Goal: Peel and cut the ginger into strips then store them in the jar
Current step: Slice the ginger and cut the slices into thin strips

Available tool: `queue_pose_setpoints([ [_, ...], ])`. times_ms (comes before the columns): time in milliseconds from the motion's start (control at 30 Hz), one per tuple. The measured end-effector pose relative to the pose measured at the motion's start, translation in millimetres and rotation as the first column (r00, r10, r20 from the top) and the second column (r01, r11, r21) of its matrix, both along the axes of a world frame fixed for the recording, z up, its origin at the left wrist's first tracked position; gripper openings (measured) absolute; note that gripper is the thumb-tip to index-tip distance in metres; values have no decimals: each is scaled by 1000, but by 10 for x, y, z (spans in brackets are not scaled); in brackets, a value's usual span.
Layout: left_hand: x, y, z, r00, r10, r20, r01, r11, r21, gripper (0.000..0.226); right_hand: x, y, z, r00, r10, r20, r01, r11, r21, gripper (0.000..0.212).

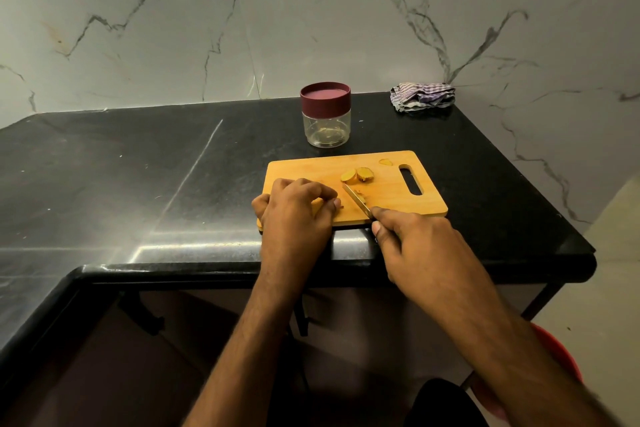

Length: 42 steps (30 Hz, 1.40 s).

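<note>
Ginger (362, 198) under knife (356, 200): right hand (415, 239) grips handle, left hand's (298, 215) curled fingers pin it; we'd slice thin, fingertips tucked.

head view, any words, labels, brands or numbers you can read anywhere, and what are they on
None can be read.
Jar with maroon lid: no label or print shows.
Cutting board: bare wood, no mark.
Knife in the right hand: nothing visible on the blade.
Checked cloth: pattern only, no text.
</note>
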State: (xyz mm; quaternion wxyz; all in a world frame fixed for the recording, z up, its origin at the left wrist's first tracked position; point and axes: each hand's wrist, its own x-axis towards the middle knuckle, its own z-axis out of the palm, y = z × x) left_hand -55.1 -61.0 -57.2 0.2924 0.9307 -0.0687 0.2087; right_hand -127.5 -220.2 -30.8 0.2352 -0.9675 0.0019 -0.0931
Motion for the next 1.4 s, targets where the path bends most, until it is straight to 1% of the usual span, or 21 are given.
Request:
queue_pose_setpoints([
  [233,13,11,15,1000,-8,-26,7,999,-35,10,16,81,7,998,59,3,-60,998,24,37],
  [500,32,17,6,1000,-12,-3,12,1000,-19,12,-13,102,-43,997,59,47,-60,998,29,39],
  [733,40,23,3,1000,-14,-6,13,1000,-17,15,-6,122,-67,997,59,53,-60,998,20,41],
  [967,36,8,-9,1000,-16,21,16,1000,1,16,-36,131,-69,997,65,30,-65,998,-21,43],
  [1200,59,28,6,998,-38,41,39,999,-33,8,122,205,-8,999,35,14,-33,993,-116,31],
  [1300,51,25,12,999,-25,27,26,999,-32,7,213,238,3,999,31,-14,-32,996,-86,33],
  [1400,37,22,9,999,-10,31,11,999,-37,7,136,211,14,999,42,-14,-43,997,-71,35],
])
